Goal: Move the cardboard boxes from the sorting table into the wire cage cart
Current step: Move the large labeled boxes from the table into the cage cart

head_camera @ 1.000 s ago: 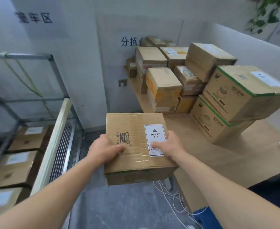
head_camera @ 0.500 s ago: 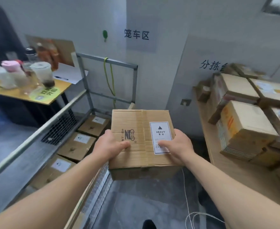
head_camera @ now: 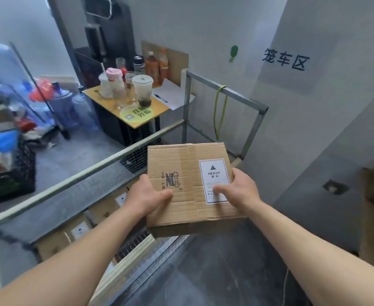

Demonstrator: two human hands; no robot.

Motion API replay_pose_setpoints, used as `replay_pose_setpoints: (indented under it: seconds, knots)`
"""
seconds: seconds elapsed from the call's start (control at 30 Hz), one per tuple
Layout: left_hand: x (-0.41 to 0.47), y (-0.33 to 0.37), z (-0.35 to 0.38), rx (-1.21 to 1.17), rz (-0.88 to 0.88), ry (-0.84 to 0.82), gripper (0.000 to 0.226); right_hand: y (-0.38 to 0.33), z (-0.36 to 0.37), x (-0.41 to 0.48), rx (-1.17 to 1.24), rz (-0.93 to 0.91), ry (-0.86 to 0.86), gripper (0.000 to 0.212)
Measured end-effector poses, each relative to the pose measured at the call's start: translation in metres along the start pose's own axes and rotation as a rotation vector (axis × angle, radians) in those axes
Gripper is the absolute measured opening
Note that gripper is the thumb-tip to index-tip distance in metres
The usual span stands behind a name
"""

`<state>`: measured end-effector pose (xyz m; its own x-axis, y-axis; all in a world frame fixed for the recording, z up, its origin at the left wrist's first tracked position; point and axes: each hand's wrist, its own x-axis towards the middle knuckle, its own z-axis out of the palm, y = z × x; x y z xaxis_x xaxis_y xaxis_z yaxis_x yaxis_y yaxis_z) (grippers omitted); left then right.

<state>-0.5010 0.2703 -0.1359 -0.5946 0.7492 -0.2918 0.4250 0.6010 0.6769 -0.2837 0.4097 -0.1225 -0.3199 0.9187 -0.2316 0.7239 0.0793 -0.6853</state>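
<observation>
Head view. At the centre, lifted in the air between both hands: one cardboard box (head_camera: 181,186), top face up, a little tilted. On the top face, at 3 o'clock from the printed logo, a white label (head_camera: 214,181) with the word HEAVY.

Left hand (head_camera: 147,195) clamped on the 9 o'clock edge of the box, thumb flat on top, other fingers hidden down the side. Right hand (head_camera: 242,191) clamped on the 3 o'clock edge in the same way, thumb lying over the lower part of the label.

Behind and below the box, from 12 to 8 o'clock, the wire cage cart (head_camera: 243,99) with grey rails and a mesh wall. Inside the cart, at 8 o'clock, flat boxes (head_camera: 80,230) with small white labels, lying side by side; perhaps three or four, count hard to tell behind the rail and the left arm.

At 12 o'clock, a green cord (head_camera: 220,111) hanging from the far rail. At 11 o'clock, beyond the cart, a small yellow table (head_camera: 157,108) carrying cups and bottles (head_camera: 141,89). At 1 o'clock, on the wall, dark Chinese characters (head_camera: 285,60).
</observation>
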Motion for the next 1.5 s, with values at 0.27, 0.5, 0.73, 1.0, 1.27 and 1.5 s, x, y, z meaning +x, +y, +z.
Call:
replay_pose_setpoints:
  seconds: [0.27, 0.5, 0.73, 1.0, 1.27, 1.5]
  knots:
    - [0.048, -0.058, -0.034, -0.096, -0.172, 0.103, 0.059, -0.06, 0.076, 0.064, -0.09, -0.1, -0.151, 0.039]
    - [0.096, -0.122, -0.06, -0.205, -0.295, 0.144, 0.058, -0.109, 0.157, 0.114, -0.189, -0.123, -0.27, 0.05]
    - [0.109, -0.192, -0.054, -0.233, -0.486, 0.156, 0.063, -0.11, 0.242, 0.141, -0.263, -0.159, -0.437, 0.05]
    - [0.112, -0.281, 0.013, -0.273, -0.745, 0.155, 0.068, -0.062, 0.349, 0.17, -0.37, -0.195, -0.653, 0.049]
    - [0.126, -0.351, 0.104, -0.322, -0.857, 0.087, 0.058, 0.027, 0.425, 0.194, -0.478, -0.147, -0.786, 0.056]
    - [0.133, -0.386, 0.14, -0.35, -0.872, 0.064, 0.063, 0.068, 0.463, 0.204, -0.491, -0.101, -0.816, 0.048]
